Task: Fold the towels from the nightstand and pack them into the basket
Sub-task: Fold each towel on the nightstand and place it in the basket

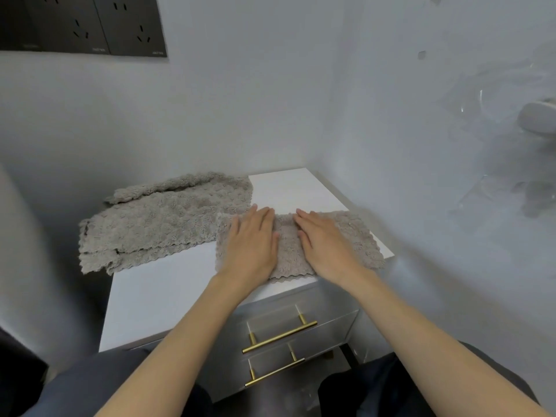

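Observation:
A folded beige towel [358, 236] lies flat at the front right of the white nightstand [168, 284]. My left hand [252, 242] presses on its left half with straight fingers. My right hand [325, 242] lies flat on its middle, fingers straight, close beside the left hand. A loose pile of beige towels [162, 221] covers the back left of the nightstand top and hangs a little over its left edge. No basket is in view.
The nightstand stands in a corner, with walls behind and to the right. Two drawers with gold bar handles [279, 337] face my knees. Dark wall sockets [90, 22] sit high on the left. A white fixture [538, 121] juts from the right wall.

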`<state>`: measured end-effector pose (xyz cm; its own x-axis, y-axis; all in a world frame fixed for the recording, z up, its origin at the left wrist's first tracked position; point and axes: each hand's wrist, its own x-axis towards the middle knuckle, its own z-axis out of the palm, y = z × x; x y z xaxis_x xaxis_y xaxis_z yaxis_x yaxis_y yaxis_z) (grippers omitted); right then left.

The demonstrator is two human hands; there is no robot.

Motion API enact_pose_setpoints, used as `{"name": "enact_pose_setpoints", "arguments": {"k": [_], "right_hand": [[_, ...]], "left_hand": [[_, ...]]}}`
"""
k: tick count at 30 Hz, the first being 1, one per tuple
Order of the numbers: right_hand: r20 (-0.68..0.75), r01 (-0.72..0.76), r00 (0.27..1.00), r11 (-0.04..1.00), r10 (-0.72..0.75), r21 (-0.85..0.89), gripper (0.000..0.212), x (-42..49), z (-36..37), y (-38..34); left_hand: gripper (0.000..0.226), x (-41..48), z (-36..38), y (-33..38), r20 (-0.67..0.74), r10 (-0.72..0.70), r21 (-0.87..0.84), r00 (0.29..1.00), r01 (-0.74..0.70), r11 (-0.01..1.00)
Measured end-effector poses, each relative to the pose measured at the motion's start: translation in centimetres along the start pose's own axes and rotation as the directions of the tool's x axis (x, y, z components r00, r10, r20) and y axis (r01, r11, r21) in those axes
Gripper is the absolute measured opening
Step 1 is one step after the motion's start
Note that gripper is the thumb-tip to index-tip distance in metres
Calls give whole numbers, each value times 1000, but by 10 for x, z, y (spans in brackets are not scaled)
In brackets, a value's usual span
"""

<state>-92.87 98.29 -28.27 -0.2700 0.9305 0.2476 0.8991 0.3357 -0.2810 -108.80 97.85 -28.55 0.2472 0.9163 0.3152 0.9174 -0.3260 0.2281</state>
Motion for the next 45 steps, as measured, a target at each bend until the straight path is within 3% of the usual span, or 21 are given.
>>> {"name": "enact_pose_setpoints", "arguments": {"k": [4,13,21,24,27,32,36,38,45], "right_hand": [[171,-33,984,997,44,-64,49,3,12,-3],[216,-240,937,956,274,-171,52,-5,8,32],[220,-458,854,882,471,-109,60,-16,-16,54],[98,-495,858,863,504,-105,62,-20,-27,53],[2,-535,839,827,544,-173,51,-22,-35,53],[60,-650,755,757,653,-67,36,-17,-40,60],[178,-709,699,704,693,46,14,-10,-49,64],[196,-688,721,720,665,86,26,-7,-52,65],[-129,-576,817,809,562,-121,31,5,-55,62]], "left_hand": [[53,4,16,1,184,14,38,983,-21,999],[62,-4,14,-13,204,-150,13,967,151,988],[75,-10,7,-10,222,-301,72,928,292,954],[75,-9,5,-7,140,-247,74,959,238,968],[69,-3,2,-3,102,-131,42,986,127,991],[62,12,1,-3,174,-51,-28,983,57,998],[59,18,4,-10,203,-8,10,979,6,1000],[59,21,4,-15,206,-16,21,979,12,1000],[53,37,-8,-30,170,-68,-65,983,80,995]]}}
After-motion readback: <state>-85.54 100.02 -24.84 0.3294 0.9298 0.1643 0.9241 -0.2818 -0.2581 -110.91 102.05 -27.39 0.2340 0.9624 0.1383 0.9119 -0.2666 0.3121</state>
